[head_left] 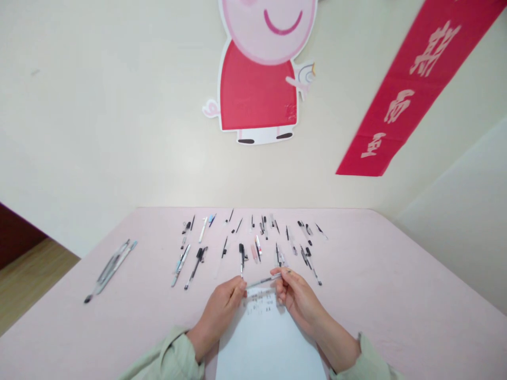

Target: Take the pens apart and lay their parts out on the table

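Note:
Between my two hands a slim pen (261,282) with a clear barrel is held level above a white sheet of paper (269,348). My left hand (222,302) is closed around the pen's left end, thumb on top. Thumb and fingers of my right hand (298,296) pinch the other end; the exact tip there is hidden. Rows of small dark handwritten marks fill the top of the sheet. Just beyond the hands lies a black-capped pen (241,254), and beside it a pink pen part (254,253).
Dismantled pens, caps and refills lie in two rows across the pink table (376,306). Further left rests a group of clear pens (113,269). Behind the table stands a pale wall with a cartoon pig cutout (257,89) and a red banner (400,105).

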Demonstrator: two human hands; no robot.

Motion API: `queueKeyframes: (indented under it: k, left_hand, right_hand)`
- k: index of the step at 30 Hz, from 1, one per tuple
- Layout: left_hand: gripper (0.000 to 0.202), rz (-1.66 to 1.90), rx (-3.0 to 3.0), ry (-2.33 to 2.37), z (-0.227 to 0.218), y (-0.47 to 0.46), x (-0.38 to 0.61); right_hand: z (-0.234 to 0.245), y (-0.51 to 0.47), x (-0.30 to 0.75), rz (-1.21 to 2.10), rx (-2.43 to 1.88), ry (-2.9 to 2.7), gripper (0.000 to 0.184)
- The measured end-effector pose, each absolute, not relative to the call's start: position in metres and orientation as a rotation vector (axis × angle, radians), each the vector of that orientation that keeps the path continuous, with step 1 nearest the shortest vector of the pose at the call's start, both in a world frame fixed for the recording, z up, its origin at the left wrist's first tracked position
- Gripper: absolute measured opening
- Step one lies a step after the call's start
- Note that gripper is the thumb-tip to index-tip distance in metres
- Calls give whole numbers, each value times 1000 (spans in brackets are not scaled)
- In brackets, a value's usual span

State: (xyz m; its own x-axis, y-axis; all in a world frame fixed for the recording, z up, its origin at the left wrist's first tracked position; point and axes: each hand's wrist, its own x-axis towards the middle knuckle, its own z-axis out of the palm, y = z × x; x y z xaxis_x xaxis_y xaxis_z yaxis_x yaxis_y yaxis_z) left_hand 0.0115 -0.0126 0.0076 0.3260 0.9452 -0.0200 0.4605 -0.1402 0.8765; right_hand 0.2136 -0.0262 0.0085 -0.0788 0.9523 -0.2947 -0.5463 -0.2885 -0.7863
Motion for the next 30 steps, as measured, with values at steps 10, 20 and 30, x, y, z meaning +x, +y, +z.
queueKeyframes:
  k: [10,20,30]
  left_hand:
    - [44,708,1737,1257,7,-12,11]
    - [43,689,1753,1247,10,-13,11]
    - [42,665,1767,1222,10,-12,11]
  right_hand:
    - [6,-25,215,1645,-962,-599,35]
    - [6,-25,215,1642,-959,-605,35]
    - [3,-25,215,1650,-944,-626,35]
